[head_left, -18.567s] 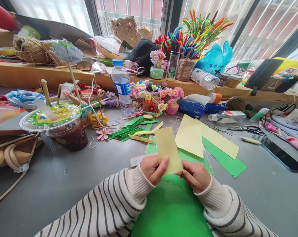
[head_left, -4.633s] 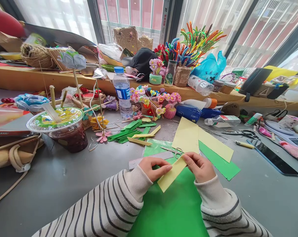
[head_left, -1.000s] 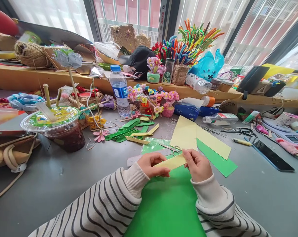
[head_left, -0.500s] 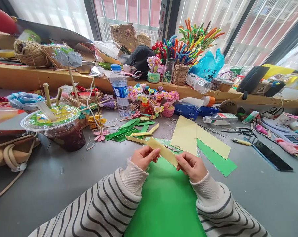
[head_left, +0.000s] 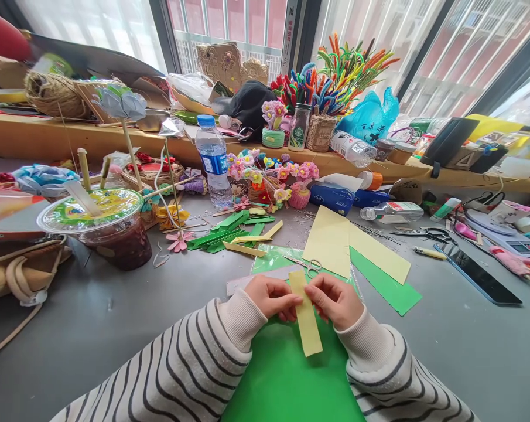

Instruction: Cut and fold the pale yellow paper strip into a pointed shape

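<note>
A narrow yellow paper strip (head_left: 308, 328) hangs nearly upright, pinched near its upper part by both hands. My left hand (head_left: 273, 298) grips its left edge between thumb and fingers; my right hand (head_left: 336, 299) pinches the right edge. Beneath them lies a large green sheet (head_left: 300, 381). Just beyond the hands are small scissors (head_left: 311, 267) and a pale ruler (head_left: 242, 283), partly covered by the left hand. Yellow paper sheets (head_left: 328, 237) and a green paper piece (head_left: 385, 284) rest behind the right hand. Folded green strips (head_left: 223, 234) and folded yellow strips (head_left: 247, 249) lie farther left.
A lidded drink cup (head_left: 115, 240) stands at the left, and a water bottle (head_left: 212, 167) at the back. To the right are black-handled scissors (head_left: 436, 234), a utility knife (head_left: 429, 252) and a phone (head_left: 478, 275). Crocheted flowers (head_left: 265, 176) line the wooden ledge (head_left: 168, 143).
The yellow strip has turned from slanting across between the hands to nearly upright. Both hands have come closer together, the left moving right, uncovering the ruler.
</note>
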Demonstrator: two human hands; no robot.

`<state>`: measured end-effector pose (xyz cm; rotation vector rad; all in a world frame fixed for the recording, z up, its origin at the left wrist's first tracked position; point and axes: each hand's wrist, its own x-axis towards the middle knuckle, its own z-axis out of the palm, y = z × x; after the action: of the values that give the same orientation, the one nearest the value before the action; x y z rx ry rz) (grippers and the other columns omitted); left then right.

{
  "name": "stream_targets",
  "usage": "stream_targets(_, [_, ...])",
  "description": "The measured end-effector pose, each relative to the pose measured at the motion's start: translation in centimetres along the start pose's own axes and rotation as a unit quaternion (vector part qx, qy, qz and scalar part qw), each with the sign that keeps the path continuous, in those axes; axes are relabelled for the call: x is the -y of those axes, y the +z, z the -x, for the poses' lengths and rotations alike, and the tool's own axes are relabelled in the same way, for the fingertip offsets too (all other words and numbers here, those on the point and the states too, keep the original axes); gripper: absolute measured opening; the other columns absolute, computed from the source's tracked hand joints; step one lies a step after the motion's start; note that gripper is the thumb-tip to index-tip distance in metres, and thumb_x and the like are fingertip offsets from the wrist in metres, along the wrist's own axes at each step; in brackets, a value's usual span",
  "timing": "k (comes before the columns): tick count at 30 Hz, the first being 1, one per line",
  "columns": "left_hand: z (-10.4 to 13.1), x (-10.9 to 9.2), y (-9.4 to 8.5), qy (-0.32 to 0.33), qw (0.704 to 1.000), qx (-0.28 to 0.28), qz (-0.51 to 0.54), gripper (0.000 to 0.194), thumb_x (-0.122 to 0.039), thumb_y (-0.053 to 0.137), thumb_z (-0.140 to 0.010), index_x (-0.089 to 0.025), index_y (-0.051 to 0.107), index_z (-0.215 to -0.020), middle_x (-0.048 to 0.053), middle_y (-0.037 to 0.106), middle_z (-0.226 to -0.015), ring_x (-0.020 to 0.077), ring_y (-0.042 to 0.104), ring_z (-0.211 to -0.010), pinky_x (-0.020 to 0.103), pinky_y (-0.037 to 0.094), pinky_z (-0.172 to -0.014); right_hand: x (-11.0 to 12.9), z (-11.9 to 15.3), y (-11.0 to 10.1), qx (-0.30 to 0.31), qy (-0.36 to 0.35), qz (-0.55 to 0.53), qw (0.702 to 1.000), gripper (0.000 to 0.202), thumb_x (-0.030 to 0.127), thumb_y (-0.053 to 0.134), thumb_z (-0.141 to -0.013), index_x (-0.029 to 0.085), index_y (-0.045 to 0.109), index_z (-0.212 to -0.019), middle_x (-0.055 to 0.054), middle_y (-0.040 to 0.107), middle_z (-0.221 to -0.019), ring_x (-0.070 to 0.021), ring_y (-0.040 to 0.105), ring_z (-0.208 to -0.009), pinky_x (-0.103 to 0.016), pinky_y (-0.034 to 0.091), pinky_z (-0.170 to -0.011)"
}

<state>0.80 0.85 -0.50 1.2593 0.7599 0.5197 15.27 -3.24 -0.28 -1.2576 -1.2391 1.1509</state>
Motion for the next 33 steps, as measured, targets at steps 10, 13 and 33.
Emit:
stream_targets(10, [-0.03,-0.09,0.0,-0.017,1.0,-0.013,0.005,0.03,-0.037,0.063,-0.054,-0.009,0.053,-0.056,0.001,0.056,-0.047,0.0098,0.052,-0.043,0.021,0.043,-0.044,-0.46,0.12,0.27,0.004,0.007,-0.005,1.0,0.029,0.042,0.053,-0.064,0.016,0.042,-0.055,0.006,0.042,-0.038,-0.0045,0.037,-0.029,-0.016,0.03,-0.027])
stream_targets(13, [-0.04,0.12,-0.09,-0.035,0.999,0.01,-0.007,0.032,-0.038,0.064,-0.052,-0.009,0.05,-0.054,0.001,0.056,-0.047,0.0092,0.051,-0.041,0.02,0.042,-0.042,-0.41,0.14,0.26,0.001,-0.006,0.005,1.0,0.028,0.041,0.052,-0.065,0.016,0.043,-0.056,0.007,0.039,-0.038,-0.0039,0.034,-0.029,-0.016,0.028,-0.028])
stream_targets(33, [0.1,0.19,-0.29,-0.051,0.997,0.042,-0.027,0.031,-0.037,0.064,-0.051,-0.01,0.049,-0.053,-0.001,0.055,-0.048,0.0082,0.05,-0.041,0.02,0.04,-0.042,-0.09,0.04,0.13,-0.037,-0.032,0.021,0.999,0.029,0.041,0.05,-0.067,0.016,0.044,-0.056,0.005,0.041,-0.041,-0.0048,0.032,-0.034,-0.019,0.024,-0.032])
